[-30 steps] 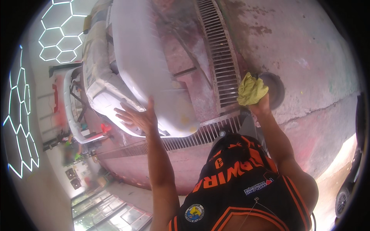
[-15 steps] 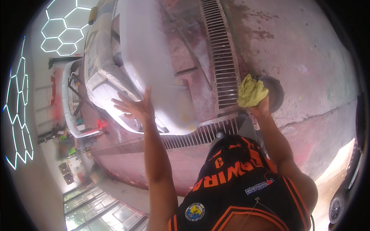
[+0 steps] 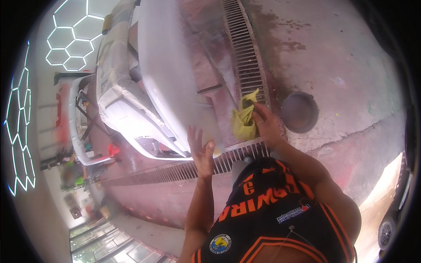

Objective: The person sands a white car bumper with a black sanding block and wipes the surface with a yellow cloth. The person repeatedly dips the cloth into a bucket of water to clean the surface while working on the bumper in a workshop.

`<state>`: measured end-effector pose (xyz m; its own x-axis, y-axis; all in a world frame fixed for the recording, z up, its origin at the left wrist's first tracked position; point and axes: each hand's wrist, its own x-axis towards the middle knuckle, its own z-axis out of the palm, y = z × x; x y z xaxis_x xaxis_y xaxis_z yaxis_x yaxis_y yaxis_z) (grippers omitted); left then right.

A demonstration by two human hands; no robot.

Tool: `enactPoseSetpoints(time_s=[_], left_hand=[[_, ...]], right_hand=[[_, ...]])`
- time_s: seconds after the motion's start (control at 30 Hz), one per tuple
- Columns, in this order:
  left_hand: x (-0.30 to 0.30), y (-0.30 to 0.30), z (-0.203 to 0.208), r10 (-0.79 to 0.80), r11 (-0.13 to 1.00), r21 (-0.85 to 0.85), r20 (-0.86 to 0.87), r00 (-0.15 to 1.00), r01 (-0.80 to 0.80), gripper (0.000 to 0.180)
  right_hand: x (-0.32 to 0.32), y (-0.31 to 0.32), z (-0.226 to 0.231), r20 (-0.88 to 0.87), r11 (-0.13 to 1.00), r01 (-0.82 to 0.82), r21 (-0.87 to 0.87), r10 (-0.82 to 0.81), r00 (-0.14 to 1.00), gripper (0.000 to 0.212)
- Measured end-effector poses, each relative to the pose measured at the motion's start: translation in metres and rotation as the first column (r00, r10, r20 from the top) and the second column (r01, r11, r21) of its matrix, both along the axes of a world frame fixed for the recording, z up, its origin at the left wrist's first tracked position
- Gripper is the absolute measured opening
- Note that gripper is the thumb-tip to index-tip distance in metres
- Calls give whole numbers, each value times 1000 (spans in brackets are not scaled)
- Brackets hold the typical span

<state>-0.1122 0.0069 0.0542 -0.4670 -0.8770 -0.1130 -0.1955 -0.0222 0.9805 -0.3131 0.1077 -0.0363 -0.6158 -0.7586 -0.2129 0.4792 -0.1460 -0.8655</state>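
Observation:
A long pale car bumper (image 3: pixel 164 65) lies lengthwise before me, its rounded near end close to my body. My left hand (image 3: pixel 202 153) is at that near end, fingers spread and palm empty; whether it touches the surface I cannot tell. To the right, my right hand (image 3: pixel 266 125) grips a crumpled yellow-green cloth (image 3: pixel 244 122), which hangs over the floor grating. A small dark patch shows at the fingertips against the cloth; what it is I cannot make out. A round dark basin (image 3: pixel 300 112) stands on the floor right of that hand.
Left of the bumper is a white car body part (image 3: pixel 131 116) partly covered with masking paper. A metal drain grate (image 3: pixel 246 48) runs along the floor, meeting another across my front. Farther left stands another bumper frame (image 3: pixel 79 127). A car wheel (image 3: pixel 386 232) shows at the lower right.
My right hand has carried the cloth leftward, from beside the basin to over the grate, uncovering the basin. My left hand has shifted right and nearer along the bumper's end.

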Motion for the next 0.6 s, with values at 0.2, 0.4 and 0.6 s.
enactPoseSetpoints(time_s=[0.2,0.4,0.6], left_hand=[[37,13,-27,227,829,560,-367,902,19,62],[95,-14,-38,136,986,95,9,991,-136,41],[98,-26,-48,163,973,-192,185,969,-127,60]], right_hand=[[62,-19,48,-145,939,-326,-111,309,940,48],[63,-81,17,-289,989,-77,-126,37,956,61],[60,-191,36,-730,950,-31,-311,-218,648,60]])
